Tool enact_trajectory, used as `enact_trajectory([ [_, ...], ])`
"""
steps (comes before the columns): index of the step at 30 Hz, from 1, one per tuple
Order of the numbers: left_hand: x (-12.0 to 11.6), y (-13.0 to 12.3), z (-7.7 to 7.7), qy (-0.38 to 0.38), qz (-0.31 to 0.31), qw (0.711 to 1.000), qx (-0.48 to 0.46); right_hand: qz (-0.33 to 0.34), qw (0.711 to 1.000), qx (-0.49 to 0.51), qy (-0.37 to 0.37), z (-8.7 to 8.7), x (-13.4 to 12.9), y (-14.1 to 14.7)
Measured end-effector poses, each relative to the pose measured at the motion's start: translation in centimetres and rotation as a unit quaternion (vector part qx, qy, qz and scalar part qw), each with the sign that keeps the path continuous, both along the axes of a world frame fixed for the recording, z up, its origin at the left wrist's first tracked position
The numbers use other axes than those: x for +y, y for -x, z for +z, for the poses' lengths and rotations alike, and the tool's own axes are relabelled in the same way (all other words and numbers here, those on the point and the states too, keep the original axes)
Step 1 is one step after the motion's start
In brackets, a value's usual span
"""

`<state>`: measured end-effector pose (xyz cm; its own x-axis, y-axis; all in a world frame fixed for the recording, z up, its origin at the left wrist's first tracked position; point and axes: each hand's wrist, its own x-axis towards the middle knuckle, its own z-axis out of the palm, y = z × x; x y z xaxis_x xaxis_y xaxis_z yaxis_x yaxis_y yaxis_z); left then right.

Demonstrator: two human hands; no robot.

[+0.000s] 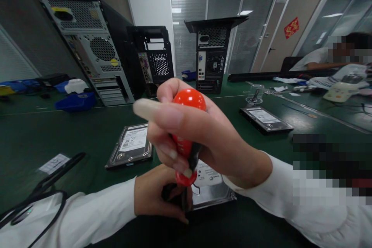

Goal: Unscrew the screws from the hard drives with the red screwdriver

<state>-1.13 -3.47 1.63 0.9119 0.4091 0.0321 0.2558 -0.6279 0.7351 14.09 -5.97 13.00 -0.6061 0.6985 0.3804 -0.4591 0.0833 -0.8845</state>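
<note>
Close to the camera, my right hand [209, 124] is wrapped round a screwdriver [190, 100] with a red and black handle, which points down. Beneath it lies a silver hard drive [213, 195] with a white label, partly covered by my hands. My left hand [158, 192] is curled at the left end of this hard drive, thumb and fingers around its edge. The screwdriver's tip is hard to make out near the left fingers. Just beyond my left hand, a second hard drive [133, 145] rests label up on the green table [95, 131].
A third hard drive [266, 119] is at the right, near a small clear container [255, 93]. Several computer cases stand at the back, with a large tower [107, 50] on the left. A blue tray [75, 101] and a black cable [58, 170] are on the left. A person [319, 58] sits far right.
</note>
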Motion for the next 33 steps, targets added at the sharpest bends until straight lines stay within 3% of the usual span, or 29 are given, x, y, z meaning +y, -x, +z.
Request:
enact_trajectory([
  [7,-0.1,0.2,-0.3,0.027,0.018,0.999,-0.008,0.063,0.995,0.007,-0.082,0.4,-0.1,-0.5],
  [10,-0.1,0.3,-0.3,0.053,0.023,0.998,-0.015,0.054,0.996,-0.015,-0.070,0.4,-0.4,-0.8],
  [16,0.1,0.2,-0.4,0.007,0.014,1.000,-0.015,0.050,0.998,-0.010,-0.024,0.4,-0.2,-0.8],
  [21,-0.3,0.1,0.0,0.091,0.023,0.995,-0.028,0.057,0.998,-0.011,-0.008,0.2,-0.2,-0.6],
  [26,-0.6,0.3,-0.9,0.121,0.051,0.990,-0.052,0.066,0.998,-0.011,-0.001,0.0,-0.5,-0.6],
  [33,-0.2,0.0,0.0,0.034,0.019,0.999,-0.017,0.052,0.998,-0.001,-0.023,-0.3,-0.4,-0.5],
])
